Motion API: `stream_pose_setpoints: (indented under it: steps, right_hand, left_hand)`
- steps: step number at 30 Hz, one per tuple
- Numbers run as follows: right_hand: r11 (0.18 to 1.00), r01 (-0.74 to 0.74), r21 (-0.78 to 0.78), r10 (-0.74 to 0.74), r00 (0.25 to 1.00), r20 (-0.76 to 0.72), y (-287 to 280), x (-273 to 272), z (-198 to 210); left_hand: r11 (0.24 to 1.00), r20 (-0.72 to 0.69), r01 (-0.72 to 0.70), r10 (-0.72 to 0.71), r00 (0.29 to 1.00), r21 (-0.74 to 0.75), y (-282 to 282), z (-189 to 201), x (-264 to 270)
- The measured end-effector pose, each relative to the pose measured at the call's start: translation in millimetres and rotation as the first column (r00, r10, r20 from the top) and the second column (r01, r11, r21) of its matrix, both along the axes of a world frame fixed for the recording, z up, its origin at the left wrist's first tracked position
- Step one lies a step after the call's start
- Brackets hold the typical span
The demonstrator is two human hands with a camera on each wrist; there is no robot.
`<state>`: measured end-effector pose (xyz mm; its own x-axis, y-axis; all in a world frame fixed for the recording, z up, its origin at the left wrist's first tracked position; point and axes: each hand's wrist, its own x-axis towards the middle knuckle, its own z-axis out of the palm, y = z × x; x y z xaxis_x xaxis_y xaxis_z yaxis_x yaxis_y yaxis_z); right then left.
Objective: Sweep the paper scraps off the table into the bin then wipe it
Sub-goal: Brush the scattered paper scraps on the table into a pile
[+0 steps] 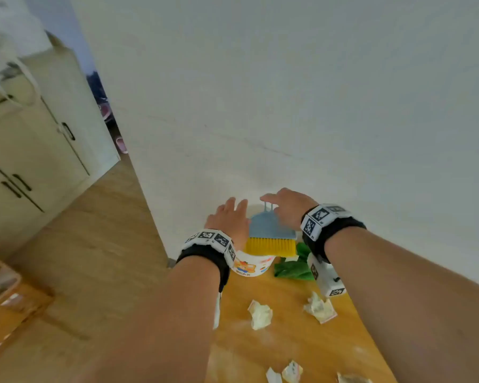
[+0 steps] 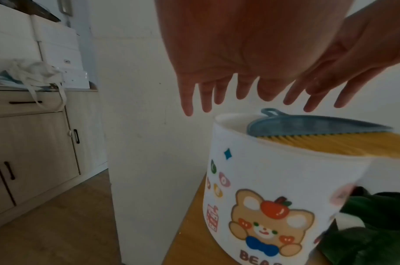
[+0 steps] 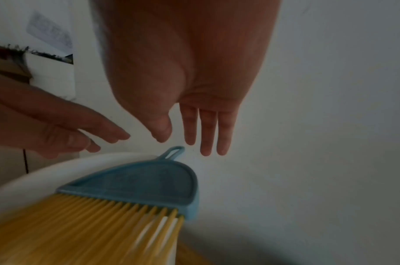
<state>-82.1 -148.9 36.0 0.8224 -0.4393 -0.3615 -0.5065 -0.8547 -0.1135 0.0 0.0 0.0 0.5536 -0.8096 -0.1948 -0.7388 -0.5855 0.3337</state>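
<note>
Both hands over white round plastic bin (image 1: 249, 268) with cartoon bear print, at far end of wooden table (image 1: 293, 344), against white wall (image 1: 288, 106). Small hand brush (image 1: 271, 236), blue plastic head, yellow bristles, lying across bin rim, bristles overhanging near edge. Left hand (image 1: 230, 219) fingers straight and spread, holding nothing, above bin's left side. Right hand (image 1: 291, 205) fingers extended, relaxed, just above brush's loop handle; contact unclear. Crumpled white paper scraps (image 1: 260, 313) scattered on tabletop nearer the camera. Dark green cloth (image 1: 293, 269) bunched just right of bin.
</note>
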Motion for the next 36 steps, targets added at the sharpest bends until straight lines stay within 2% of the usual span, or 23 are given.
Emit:
stream_pose_setpoints:
  steps: [5,14,22,28,32,36]
  right_hand:
    - [1.000,-0.013,-0.019,0.011,0.995,-0.097,1,14,-10]
    - [0.997,0.017,-0.075,-0.022,0.997,-0.071,-4,11,-14]
    - [0.973,-0.037,-0.229,0.005,0.990,-0.139,-7,-12,4]
    - [0.972,-0.029,-0.233,-0.006,0.989,-0.149,-3,-46,19]
    - [0.985,0.023,-0.172,-0.038,0.996,-0.085,5,-76,36]
    - [0.991,0.098,-0.095,-0.094,0.994,0.050,12,-98,51]
  left_hand:
    - [1.000,0.023,0.012,-0.012,1.000,-0.009,-5,-11,10]
    - [0.999,0.043,-0.024,0.026,0.999,-0.040,-3,-21,12]
    - [0.996,0.017,-0.090,0.089,0.996,0.004,-7,-17,-1]
    - [0.996,0.007,-0.089,0.089,0.996,0.013,-1,-12,-13]
    - [0.994,0.030,-0.105,0.104,0.994,0.011,11,-7,-22]
    - [0.989,0.013,-0.145,0.145,0.989,-0.008,32,-3,-27]
